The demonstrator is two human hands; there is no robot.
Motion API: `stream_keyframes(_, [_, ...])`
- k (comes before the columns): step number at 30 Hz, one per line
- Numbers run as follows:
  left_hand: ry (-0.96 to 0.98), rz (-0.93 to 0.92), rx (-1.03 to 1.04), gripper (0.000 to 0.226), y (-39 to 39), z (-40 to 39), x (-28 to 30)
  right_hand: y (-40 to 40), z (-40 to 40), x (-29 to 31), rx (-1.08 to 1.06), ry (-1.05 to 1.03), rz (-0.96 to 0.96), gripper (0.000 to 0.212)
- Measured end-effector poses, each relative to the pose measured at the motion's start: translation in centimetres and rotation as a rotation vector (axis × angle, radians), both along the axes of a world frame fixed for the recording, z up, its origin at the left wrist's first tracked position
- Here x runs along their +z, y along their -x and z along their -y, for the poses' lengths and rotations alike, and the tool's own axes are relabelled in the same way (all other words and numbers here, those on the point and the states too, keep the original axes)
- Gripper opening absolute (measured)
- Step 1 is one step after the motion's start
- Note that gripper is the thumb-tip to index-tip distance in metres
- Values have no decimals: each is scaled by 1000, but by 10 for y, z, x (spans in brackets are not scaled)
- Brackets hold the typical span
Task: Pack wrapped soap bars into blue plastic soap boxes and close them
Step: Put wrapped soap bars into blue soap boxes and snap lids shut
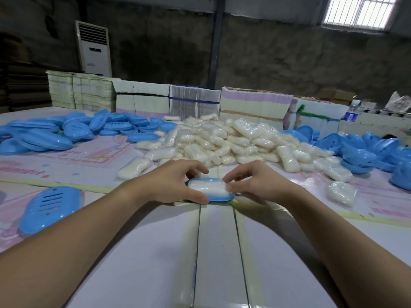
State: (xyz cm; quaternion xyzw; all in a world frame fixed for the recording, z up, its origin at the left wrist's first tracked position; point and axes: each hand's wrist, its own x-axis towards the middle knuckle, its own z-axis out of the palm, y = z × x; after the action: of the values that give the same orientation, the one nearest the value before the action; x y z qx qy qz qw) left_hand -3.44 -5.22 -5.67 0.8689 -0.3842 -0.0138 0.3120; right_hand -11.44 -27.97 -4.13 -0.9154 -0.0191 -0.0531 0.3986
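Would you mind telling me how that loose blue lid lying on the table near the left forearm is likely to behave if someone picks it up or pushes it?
The blue lid looks like thin moulded plastic, so probably light and fairly stiff. Its glossy domed shell may slide readily on the smooth table when pushed. The slots in its top offer some purchase.

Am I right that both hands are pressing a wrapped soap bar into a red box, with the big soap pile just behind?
Not quite: the box is blue, not red. The head view shows the left hand and right hand settling the wrapped soap bar into it, with the big soap pile just behind.
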Motion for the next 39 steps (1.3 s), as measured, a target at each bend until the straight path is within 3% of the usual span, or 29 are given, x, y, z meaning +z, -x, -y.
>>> stream_keyframes(4, [20, 19, -1, 62, 5, 8, -5, 2, 10, 6, -72, 149, 52, 14])
stream_keyframes(8, [5, 59, -6, 64, 5, 12, -7, 3, 11, 5, -38, 87, 16, 6])
stream_keyframes(14, [29, 73, -6, 64, 7, 16, -10, 2, 17, 7, -115, 156, 47, 18])
stream_keyframes(18, [35, 77, -15, 64, 7, 18, -12, 1, 19, 7, -65, 122, -26, 4])
stream_keyframes(23, [28, 80, -26, 62, 7, 17, -13, 1, 20, 6, -55, 169, -41, 2])
stream_keyframes(26, [51, 83, -45, 66, 7, 18, -15, 0, 20, 6, -73, 224, 80, 9])
stream_keyframes(29, [116, 54, -115, 69, 10, 24, -20, 1, 15, 7, -50, 72, 254, 12])
stream_keyframes(33, [151, 12, -121, 62, 11, 31, -26, 2, 10, 4, -21, 57, 269, 10])
stream_keyframes(39, [176, 16, -103, 71, 6, 31, -31, -3, 56, 15, -321, 5, 364, 14])
